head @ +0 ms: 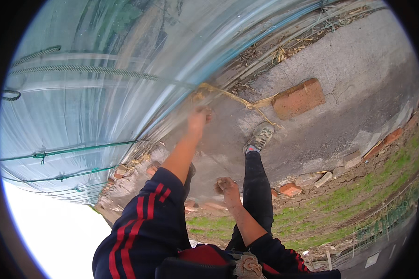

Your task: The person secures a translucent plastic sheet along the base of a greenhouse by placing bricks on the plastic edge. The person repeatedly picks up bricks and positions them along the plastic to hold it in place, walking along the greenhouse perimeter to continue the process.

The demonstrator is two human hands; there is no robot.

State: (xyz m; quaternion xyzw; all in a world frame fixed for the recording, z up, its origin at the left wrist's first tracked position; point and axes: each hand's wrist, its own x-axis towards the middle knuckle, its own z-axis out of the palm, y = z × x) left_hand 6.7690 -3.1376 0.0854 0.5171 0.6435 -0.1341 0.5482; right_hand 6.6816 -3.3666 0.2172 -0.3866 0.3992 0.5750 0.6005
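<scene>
My left hand (199, 118) is stretched out low beside the edge of the plastic greenhouse film (125, 104); it is blurred, its fingers look curled, and whether it holds anything is unclear. Nearer my body, my right hand (227, 188) hangs over the ground with its fingers bent inward, their tips blurred. A green twisted rope (101, 70) runs over the film towards a yellowish cord (235, 98), which leads to a red brick (298, 98) lying on the concrete. The cord's far end seems to go round or under the brick; I cannot tell which.
My shoe (262, 136) stands on the concrete path (352, 62) just below the brick. Broken bricks (290, 189) edge the path beside a strip of soil and grass (335, 209). More green ropes (87, 148) cross the film at the left. Dry plant debris (286, 52) lies along the film's foot.
</scene>
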